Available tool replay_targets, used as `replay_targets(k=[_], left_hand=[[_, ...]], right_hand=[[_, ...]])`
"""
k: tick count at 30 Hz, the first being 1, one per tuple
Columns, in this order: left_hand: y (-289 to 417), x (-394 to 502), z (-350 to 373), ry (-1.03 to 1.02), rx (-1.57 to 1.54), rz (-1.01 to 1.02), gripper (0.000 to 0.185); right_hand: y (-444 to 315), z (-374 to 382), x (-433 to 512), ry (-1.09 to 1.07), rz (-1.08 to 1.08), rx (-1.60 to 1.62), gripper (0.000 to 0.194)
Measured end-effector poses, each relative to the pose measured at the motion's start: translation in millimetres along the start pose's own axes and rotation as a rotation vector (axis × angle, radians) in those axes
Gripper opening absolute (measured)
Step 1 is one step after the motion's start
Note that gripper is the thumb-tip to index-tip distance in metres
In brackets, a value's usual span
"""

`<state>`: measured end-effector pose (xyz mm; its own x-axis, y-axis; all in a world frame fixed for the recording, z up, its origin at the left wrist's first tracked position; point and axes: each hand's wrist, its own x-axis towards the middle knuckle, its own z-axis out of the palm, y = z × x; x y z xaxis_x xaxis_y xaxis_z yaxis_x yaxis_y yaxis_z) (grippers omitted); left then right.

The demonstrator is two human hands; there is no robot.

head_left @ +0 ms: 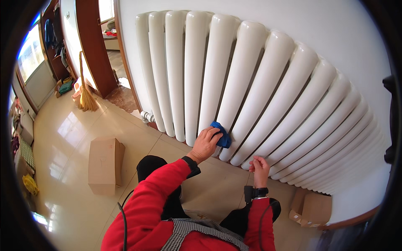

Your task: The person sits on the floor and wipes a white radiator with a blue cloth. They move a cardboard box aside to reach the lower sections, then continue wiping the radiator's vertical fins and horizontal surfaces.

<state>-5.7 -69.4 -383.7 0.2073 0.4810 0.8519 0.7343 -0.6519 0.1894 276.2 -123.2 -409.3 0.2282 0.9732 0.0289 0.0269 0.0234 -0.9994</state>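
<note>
Before me a white column radiator (213,69) spans the wall, its upright tubes bent into a fan by the lens. My left hand (205,142) grips a bunched blue cloth (223,136) and presses it to the lower part of a tube near the middle. To its right, my right hand (260,166) is held in front of the tubes' lower ends with its fingers curled together. Nothing shows in it. Whether its fingertips touch the radiator is not clear.
A cardboard box (102,164) stands on the tiled floor (73,150) at left; cardboard boxes (314,207) sit below the radiator's right end. A straw broom (86,97) leans near the doorway. A valve (147,117) juts from the radiator's lower left. Cables run along both sleeves.
</note>
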Motion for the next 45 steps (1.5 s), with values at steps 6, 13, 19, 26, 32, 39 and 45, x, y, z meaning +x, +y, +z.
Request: replay_targets(k=[6,13,19,26,32,39,45], left_hand=[[-8,77,-48,0.394,-0.109,-0.085,0.054],[-44,99,-52,0.547,-0.064,-0.252,0.051],[-52,10,-13,0.444,-0.007,-0.464,0.051],[-21,36,-36,0.473,-0.149,-0.470,0.046],[18,116,-43,0.411,-0.156,-0.219,0.056],[28,58,7,0.339,-0.201,-0.314,0.061],[28,3,28,0.239,-0.188,-0.432,0.057]], right_hand=[[-1,17,3,-0.016,0.019,0.019,0.020],[-4,20,2,-0.070,-0.005,-0.010,0.019],[-5,24,-5,-0.114,0.007,-0.069,0.020],[-6,27,-8,-0.111,0.014,-0.074,0.020],[-2,19,-8,-0.116,0.005,-0.028,0.022],[-2,15,-9,-0.101,-0.013,-0.052,0.022],[-6,20,-14,-0.097,-0.019,-0.099,0.022]])
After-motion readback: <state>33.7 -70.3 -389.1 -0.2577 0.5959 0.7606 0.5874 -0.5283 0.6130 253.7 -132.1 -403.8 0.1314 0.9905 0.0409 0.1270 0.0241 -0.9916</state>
